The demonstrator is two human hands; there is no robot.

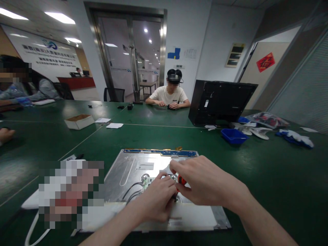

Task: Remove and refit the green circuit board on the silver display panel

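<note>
A silver metal display panel [115,176] lies flat on the table in front of me, with a narrow blue circuit strip [143,151] along its far edge. My right hand [205,179] is closed round a screwdriver [181,181] with a red and black handle, held over the panel's middle. Close against it, my left hand [159,196] has its fingers bent together above a small green circuit board [147,182]. What those fingers grip, if anything, is hidden. Black cables [132,188] run from the board, partly under my left hand.
A blurred-out white object [33,198] with a white cable stands left of the panel. Farther off are a white box [79,121], a blue tray [233,136], a black monitor [221,102] and gloves [294,137]. One person [170,92] sits opposite; others sit at the left.
</note>
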